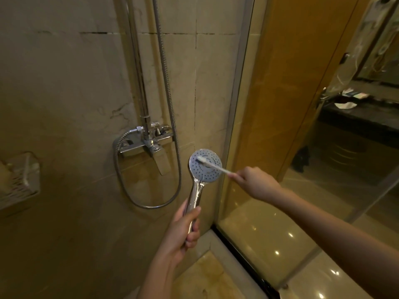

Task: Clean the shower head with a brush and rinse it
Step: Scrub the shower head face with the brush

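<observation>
Tiled wall (64, 83) behind. Hold head (208, 172) steady, handle wrapped in left hand (183, 231); scrub from ten o'clock, brush (216, 167) pinched in right hand (257, 182).

I see my left hand (182, 231) wrapped around the chrome handle of the shower head (205, 166), holding it upright with its dotted round face turned toward me, while my right hand (254, 182) pinches the end of a white brush (212, 165) whose bristled tip lies against the upper left of that face. Behind them the metal hose (170, 108) hangs down in a loop from the tap (146, 141) on the tiled wall (64, 83), with a white basket (19, 182) fixed at the far left. To my right stands the glass door (291, 126), and through it I make out a dark counter (356, 117) with some pale items I cannot identify.
</observation>
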